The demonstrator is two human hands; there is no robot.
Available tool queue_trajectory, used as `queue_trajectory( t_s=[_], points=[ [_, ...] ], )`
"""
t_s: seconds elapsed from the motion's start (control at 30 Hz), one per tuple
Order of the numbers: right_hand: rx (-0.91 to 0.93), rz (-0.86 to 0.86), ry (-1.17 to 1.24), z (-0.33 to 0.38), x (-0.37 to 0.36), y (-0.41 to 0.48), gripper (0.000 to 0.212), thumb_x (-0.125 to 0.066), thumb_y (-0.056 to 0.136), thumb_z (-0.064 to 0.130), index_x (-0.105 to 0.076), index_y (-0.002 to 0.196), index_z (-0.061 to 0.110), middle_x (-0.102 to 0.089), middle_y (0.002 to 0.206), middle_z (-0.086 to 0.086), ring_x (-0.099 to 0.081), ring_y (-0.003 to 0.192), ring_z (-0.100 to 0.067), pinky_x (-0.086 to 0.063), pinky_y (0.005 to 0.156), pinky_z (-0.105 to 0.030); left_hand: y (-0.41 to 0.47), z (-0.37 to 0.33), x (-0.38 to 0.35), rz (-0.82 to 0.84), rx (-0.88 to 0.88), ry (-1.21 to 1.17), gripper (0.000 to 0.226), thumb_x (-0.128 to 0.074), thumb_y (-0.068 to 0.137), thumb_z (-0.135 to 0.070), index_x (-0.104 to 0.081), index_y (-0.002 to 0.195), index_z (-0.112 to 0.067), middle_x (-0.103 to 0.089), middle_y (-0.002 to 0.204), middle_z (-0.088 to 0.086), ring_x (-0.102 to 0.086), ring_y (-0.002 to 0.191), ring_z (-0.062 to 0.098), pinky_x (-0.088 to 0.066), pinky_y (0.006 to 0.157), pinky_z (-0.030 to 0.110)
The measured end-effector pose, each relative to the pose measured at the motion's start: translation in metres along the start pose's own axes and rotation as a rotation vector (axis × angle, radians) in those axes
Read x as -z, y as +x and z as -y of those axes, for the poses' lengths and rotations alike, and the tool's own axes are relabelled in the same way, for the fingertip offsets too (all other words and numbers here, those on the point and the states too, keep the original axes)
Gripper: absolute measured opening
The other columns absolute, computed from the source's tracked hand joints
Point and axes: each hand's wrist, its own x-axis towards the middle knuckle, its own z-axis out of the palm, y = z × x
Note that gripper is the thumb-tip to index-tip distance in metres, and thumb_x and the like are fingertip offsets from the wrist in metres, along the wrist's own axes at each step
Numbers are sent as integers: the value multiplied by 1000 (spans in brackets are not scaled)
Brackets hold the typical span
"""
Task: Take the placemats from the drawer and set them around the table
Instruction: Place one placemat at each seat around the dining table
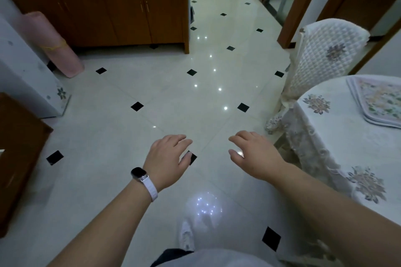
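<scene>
we see a stack of pale floral placemats with lavender borders (378,102) lying on the lace-clothed table (338,136) at far right. our left hand (165,158) and right hand (253,156) hover released, empty, over the tiled floor (152,84).

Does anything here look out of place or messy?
Mostly tidy. The placemats lie in one stack at the table's edge, not spread around it. A pink rolled mat leans against the cabinet. Both hands are empty.
</scene>
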Motion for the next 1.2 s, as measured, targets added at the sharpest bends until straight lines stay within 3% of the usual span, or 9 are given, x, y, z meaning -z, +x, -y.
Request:
queue_trajectory(
  t_s=[0.13, 0.37, 0.57, 0.77, 0.93, 1.07, 1.2],
  points=[
    [-58, -55, 0, 21, 9, 43, 41, -49, 93, 43, -60, 126, 22, -61, 123, 2, -57, 107, -25, -44, 90, -36, 51, 49, 6, 13, -87, -17, 39, -46, 88, -38, -69, 114, -20, -67, 115, 0, -62, 106, 23, -47, 85, 38],
    [-159, -25, 16, 19, 13, 87, 58, -29, 87, 53, -62, 123, 22, -62, 119, 2, -59, 105, -26, -46, 87, -36, 114, 84, -5, 57, -173, -56, 40, -46, 88, -38, -68, 116, -19, -67, 117, 2, -61, 107, 24, -49, 86, 41],
    [-213, -25, 13, -3, 19, 130, 43, -47, 93, 45, -60, 126, 20, -60, 123, 0, -57, 108, -27, -45, 89, -37, 163, 96, -19, 99, -202, -57, 41, -44, 89, -39, -68, 115, -18, -67, 116, 2, -62, 106, 24, -49, 85, 40],
    [-258, 5, 69, -40, 4, 183, 44, -43, 93, 47, -61, 124, 22, -61, 123, 1, -58, 108, -26, -47, 88, -37, 225, 102, -39, 154, -213, -21, 41, -43, 89, -40, -67, 116, -21, -66, 118, -1, -60, 109, 22, -48, 88, 40],
    [-207, 47, 124, -81, 1, 247, 63, -22, 88, 57, -59, 127, 24, -60, 126, 3, -58, 109, -24, -43, 92, -37, 290, 110, -51, 191, -206, 37, 40, -44, 89, -40, -67, 115, -21, -67, 116, -1, -61, 107, 23, -49, 84, 40],
    [-172, 35, 124, -121, 20, 301, 46, -37, 98, 48, -51, 136, 27, -53, 135, 7, -51, 119, -19, -38, 94, -32, 347, 109, -56, 192, -220, 66, 38, -45, 89, -39, -68, 114, -22, -67, 115, -2, -61, 106, 22, -48, 85, 40],
    [-144, 41, 132, -168, 38, 339, 45, -37, 98, 47, -51, 136, 26, -53, 134, 6, -49, 119, -20, -40, 96, -33, 409, 90, -61, 148, -267, 59, 35, -47, 88, -37, -69, 112, -22, -68, 113, -2, -62, 104, 21, -49, 83, 39]
  ],
)
